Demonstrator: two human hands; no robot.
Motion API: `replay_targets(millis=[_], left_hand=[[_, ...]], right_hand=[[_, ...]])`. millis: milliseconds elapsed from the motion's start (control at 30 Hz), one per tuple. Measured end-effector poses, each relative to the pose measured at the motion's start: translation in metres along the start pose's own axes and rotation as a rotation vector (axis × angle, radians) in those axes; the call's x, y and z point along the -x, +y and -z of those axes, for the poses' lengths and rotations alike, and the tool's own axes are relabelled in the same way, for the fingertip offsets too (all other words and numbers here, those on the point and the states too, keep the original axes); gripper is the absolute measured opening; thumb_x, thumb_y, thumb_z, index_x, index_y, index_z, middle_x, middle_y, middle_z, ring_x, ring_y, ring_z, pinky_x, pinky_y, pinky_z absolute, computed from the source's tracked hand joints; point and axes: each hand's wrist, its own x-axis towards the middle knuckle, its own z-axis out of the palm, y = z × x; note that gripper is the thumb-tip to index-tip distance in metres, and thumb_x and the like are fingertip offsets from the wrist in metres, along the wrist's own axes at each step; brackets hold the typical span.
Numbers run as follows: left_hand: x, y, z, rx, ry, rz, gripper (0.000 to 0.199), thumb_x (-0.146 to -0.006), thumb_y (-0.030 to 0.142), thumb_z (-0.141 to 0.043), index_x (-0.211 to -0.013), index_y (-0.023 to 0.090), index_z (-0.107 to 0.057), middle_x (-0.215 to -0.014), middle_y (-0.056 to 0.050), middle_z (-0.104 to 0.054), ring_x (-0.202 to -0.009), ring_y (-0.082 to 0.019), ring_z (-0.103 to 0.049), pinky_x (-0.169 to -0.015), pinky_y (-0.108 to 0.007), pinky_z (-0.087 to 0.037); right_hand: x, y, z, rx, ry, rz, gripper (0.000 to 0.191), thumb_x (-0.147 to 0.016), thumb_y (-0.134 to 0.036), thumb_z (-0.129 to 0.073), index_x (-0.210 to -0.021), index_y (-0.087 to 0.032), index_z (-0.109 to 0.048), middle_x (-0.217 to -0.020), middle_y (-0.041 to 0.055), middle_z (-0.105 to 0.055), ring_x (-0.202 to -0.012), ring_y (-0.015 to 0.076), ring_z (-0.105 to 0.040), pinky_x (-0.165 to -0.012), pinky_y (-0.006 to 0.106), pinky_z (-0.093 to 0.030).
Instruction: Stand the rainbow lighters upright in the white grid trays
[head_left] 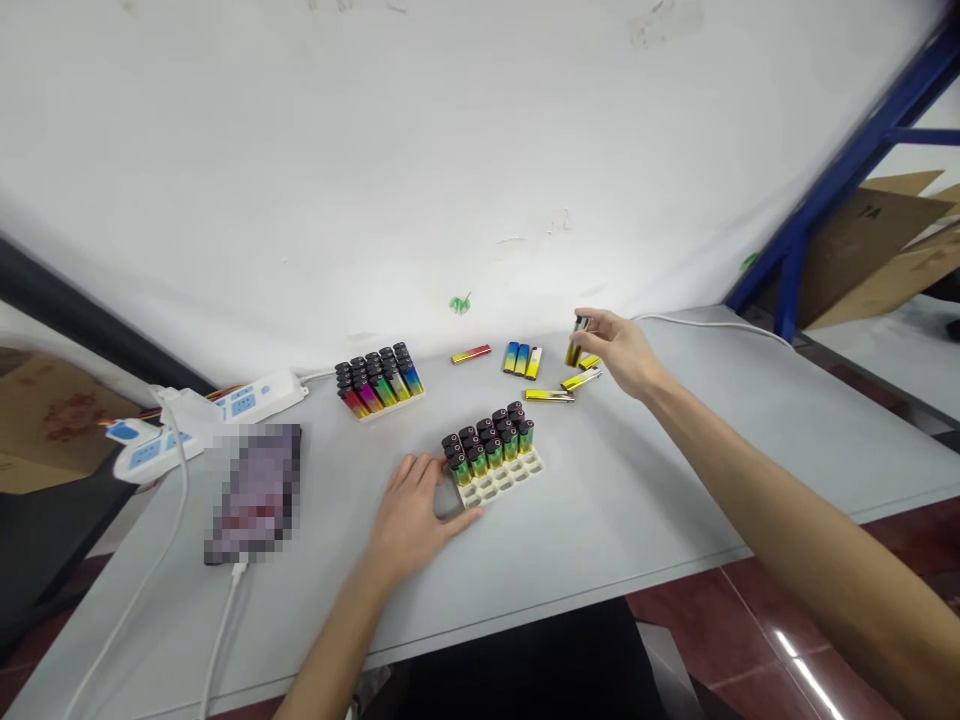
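Note:
My left hand (411, 515) rests at the left end of a white lighter tray (504, 484), its thumb at the front corner and its fingers at the far side. Lighters with black tops and green-yellow bodies (493, 452) stand upright in the back rows of this tray, while the front slots are bare. Pinched between the fingers and thumb of my right hand (621, 352) is a yellowish lighter (573, 353), held upright above the table. Beneath and beside it lie loose yellow lighters (549, 396). Blue and yellow lighters (522, 360) lie side by side just left of them.
A second tray (391, 405) full of colourful lighters stands at the back left. One red-yellow lighter (471, 354) lies near the wall. Further left are a power strip (255, 402) and a blurred phone-like object (256, 490) with a white cable (221, 640). Cardboard boxes (870, 245) are at right.

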Motion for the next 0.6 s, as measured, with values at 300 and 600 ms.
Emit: replay_targets(millis=[300,600], left_hand=[[0.001,-0.002,-0.001,-0.008,0.012,-0.007,0.046,-0.08,0.063,-0.067,-0.094,0.021,-0.054,-0.094,-0.005,-0.058,-0.092,-0.027,-0.053,-0.078,-0.042,-0.047],[0.001,-0.003,-0.002,-0.022,0.025,-0.022,0.047,-0.081,0.063,-0.066,-0.099,0.021,-0.057,-0.093,-0.005,-0.058,-0.093,-0.028,-0.053,-0.078,-0.042,-0.047]], right_hand=[[0.069,-0.012,-0.03,-0.434,-0.215,-0.196,0.043,-0.089,-0.054,-0.06,-0.125,-0.03,-0.056,-0.071,-0.0048,-0.051,-0.059,0.0133,-0.055,-0.056,0.029,-0.052],[0.089,0.001,-0.038,-0.507,-0.221,-0.357,0.039,-0.089,-0.06,-0.055,-0.096,-0.022,-0.058,-0.075,-0.0023,-0.05,-0.054,0.0108,-0.044,-0.042,0.024,-0.035]])
